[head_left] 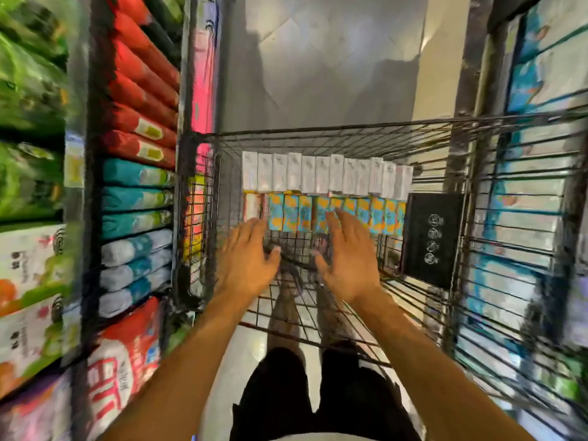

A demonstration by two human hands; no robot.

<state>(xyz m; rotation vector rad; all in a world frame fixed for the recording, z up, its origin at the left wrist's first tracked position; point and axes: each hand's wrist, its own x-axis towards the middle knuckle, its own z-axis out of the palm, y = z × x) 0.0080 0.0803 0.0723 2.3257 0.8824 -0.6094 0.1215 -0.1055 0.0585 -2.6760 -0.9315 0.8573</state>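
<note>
A wire shopping cart [334, 135] stands in front of me in a store aisle. At its far end stands a row of white boxes [327, 178], and in front of them a row of blue-and-orange boxes [292, 214]. My left hand [245, 262] and my right hand [350, 259] reach into the cart side by side, fingers spread and straight, holding nothing. The right fingertips are at the blue-and-orange row; whether they touch it I cannot tell. The left fingertips are just short of that row's left end.
Shelves on the left hold red packs [143, 90], teal packs [133, 198] and green bags [28, 90]. Blue-and-white packs [541, 90] fill the right shelf behind the cart's wire side. A black panel [432, 237] hangs on the cart's right. Grey floor [318, 74] lies ahead.
</note>
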